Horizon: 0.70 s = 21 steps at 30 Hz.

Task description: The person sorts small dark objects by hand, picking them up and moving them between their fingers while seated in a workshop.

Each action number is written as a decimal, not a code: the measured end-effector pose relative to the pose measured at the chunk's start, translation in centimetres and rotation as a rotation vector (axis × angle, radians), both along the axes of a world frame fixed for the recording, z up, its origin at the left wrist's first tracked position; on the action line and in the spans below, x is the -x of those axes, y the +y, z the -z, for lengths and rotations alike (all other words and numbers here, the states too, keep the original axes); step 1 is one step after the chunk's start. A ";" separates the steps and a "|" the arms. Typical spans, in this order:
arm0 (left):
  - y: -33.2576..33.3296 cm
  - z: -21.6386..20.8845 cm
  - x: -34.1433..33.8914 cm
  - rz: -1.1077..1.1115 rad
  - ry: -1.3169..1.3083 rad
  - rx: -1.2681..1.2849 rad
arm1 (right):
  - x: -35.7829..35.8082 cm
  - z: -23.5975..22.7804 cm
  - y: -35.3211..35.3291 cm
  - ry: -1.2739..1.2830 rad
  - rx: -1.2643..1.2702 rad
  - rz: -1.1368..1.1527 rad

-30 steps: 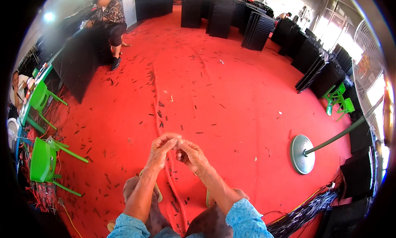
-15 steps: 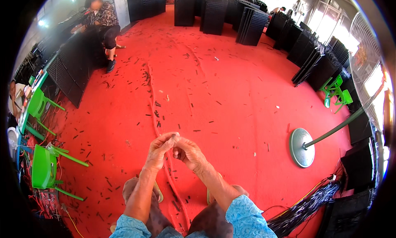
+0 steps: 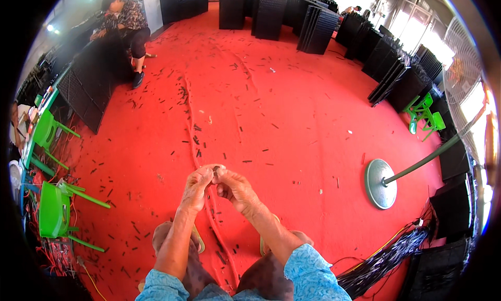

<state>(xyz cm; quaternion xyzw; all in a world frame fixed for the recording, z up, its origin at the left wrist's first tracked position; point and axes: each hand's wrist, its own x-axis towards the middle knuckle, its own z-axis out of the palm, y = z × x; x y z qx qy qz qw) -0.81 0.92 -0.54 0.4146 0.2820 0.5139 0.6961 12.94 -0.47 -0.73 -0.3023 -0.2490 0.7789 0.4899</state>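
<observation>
Dark piece: a small dark piece (image 3: 216,171) now shows plainly between the fingertips of both hands, held above the red floor (image 3: 292,118); its exact shape is too small to tell.
Left hand: the left hand (image 3: 195,186) pinches one side of it with thumb and forefinger.
Right hand: the right hand (image 3: 234,186) pinches the other side, its remaining fingers curled in.
What this means: the piece seems under the control of both hands at once, more exposed for handling.
Since the first frame: there the fingertips meet with hardly anything dark visible; now a slim gap has come between them. The forearms keep nearly the same pose.
View: the fan base (image 3: 380,183) sits a little higher in the picture, so the head has probably dipped.
Co-worker: the seated co-worker (image 3: 133,19) has the head turned and leaning further aside.
Floor litter: dark scraps (image 3: 247,161) lie scattered beyond the hands.
</observation>
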 end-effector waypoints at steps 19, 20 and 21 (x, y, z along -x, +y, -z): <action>0.2 0.0 1.3 0.083 -0.311 0.218 | 1.7 -1.8 -1.2 -0.585 -0.374 0.122; 0.1 -0.1 1.6 0.129 -0.336 0.204 | 1.7 -1.9 -1.3 -0.575 -0.384 0.089; 0.1 -0.2 1.7 0.179 -0.363 0.189 | 1.6 -1.8 -1.4 -0.573 -0.384 0.108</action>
